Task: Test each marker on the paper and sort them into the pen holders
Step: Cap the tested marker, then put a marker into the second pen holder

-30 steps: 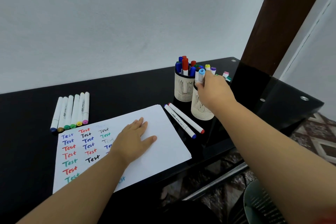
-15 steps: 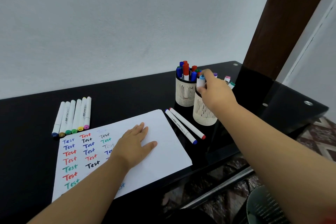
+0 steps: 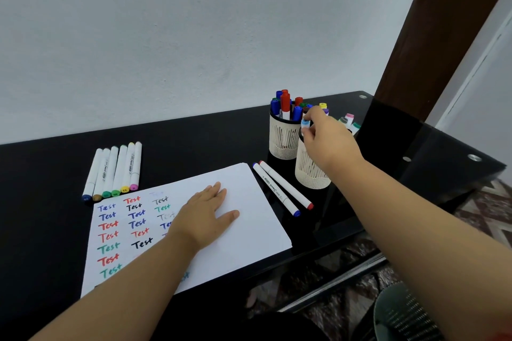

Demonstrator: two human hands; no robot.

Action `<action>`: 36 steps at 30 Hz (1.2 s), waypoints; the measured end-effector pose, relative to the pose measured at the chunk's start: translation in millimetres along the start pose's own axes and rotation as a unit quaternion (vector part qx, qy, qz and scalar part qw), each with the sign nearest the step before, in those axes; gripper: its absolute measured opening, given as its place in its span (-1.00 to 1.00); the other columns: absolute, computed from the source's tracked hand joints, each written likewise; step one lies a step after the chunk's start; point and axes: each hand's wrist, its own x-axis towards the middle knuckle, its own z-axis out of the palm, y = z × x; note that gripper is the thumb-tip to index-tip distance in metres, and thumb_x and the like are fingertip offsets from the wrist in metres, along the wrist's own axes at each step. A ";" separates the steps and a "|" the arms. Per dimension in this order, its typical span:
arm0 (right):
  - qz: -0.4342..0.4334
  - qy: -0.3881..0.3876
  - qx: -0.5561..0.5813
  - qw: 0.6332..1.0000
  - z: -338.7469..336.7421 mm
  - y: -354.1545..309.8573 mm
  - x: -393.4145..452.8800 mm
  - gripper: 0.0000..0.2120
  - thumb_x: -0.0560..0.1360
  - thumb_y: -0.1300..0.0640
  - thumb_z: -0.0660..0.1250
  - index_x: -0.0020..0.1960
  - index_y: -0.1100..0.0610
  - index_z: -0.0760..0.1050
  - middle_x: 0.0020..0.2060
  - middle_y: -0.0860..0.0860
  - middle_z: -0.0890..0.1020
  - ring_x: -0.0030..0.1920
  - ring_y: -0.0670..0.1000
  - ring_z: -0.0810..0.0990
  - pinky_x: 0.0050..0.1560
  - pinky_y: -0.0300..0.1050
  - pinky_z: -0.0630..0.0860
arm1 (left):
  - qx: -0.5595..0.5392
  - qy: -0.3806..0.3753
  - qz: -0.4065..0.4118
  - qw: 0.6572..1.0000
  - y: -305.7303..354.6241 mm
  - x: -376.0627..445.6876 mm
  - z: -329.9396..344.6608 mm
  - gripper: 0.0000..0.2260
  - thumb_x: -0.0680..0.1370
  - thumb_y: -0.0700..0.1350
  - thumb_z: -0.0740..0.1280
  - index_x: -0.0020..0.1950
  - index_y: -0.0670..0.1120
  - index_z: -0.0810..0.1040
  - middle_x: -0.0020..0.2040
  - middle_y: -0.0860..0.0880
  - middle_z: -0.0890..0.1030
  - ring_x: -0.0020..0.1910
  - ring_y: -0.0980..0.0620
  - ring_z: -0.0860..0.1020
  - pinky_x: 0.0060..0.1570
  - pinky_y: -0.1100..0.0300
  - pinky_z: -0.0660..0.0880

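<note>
The paper (image 3: 249,219) in the lower middle of the frame has the word "Test" written many times in blue, red, green and black. The two markers (image 3: 282,188) lying right of the paper have small black writing on them, too small to read.

Since the earlier pictures the light blue marker (image 3: 305,122) has gone lower into the near pen holder (image 3: 310,171), and now only its blue cap shows. The left hand has stayed in the same place.

The right hand (image 3: 329,138), in the middle right of the frame, has its fingers (image 3: 314,116) curled round the top of the light blue marker, pinching it over the near pen holder. The left hand (image 3: 206,216) lies flat on the paper with its fingers straight and holds nothing.

The far pen holder (image 3: 282,138) stands just behind, full of red and blue markers. Six more markers (image 3: 113,171) lie side by side on the black table (image 3: 55,163) in the left of the frame, just above the paper.
</note>
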 end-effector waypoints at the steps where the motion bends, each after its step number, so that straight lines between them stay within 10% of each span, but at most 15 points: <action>1: -0.003 0.005 0.004 1.000 -1.9 -0.9 -1.2 -0.80 0.62 0.12 0.13 0.23 0.13 0.34 0.00 0.10 0.54 -0.11 0.11 0.55 -0.13 0.01 0.52 | 0.003 0.001 0.001 1.000 0.6 -0.4 0.0 -0.41 0.58 0.22 0.08 0.54 0.03 0.05 0.54 0.16 -0.04 0.51 0.15 -0.06 0.44 0.20 -0.08; 25: -0.255 -0.136 -0.020 0.957 70.2 -122.9 -26.7 -0.84 0.60 0.04 0.14 0.04 0.11 0.41 -0.13 -0.01 0.49 -0.13 0.03 0.49 -0.18 -0.08 0.46 | 0.025 0.006 -0.111 0.994 -85.4 -69.3 -42.8 -0.45 0.60 0.20 0.06 0.54 0.07 0.05 0.54 0.16 -0.06 0.51 0.12 -0.05 0.44 0.15 -0.04; 36: -0.345 -0.240 -0.052 0.906 158.9 -190.7 21.2 -0.58 0.60 0.18 0.17 0.44 -0.02 0.27 0.37 0.02 0.34 0.29 0.08 0.37 0.18 0.01 0.45 | -0.010 0.020 -0.086 0.996 -117.1 -74.4 -46.9 -0.45 0.58 0.22 0.09 0.53 0.11 0.05 0.53 0.19 -0.07 0.50 0.18 -0.11 0.42 0.24 -0.13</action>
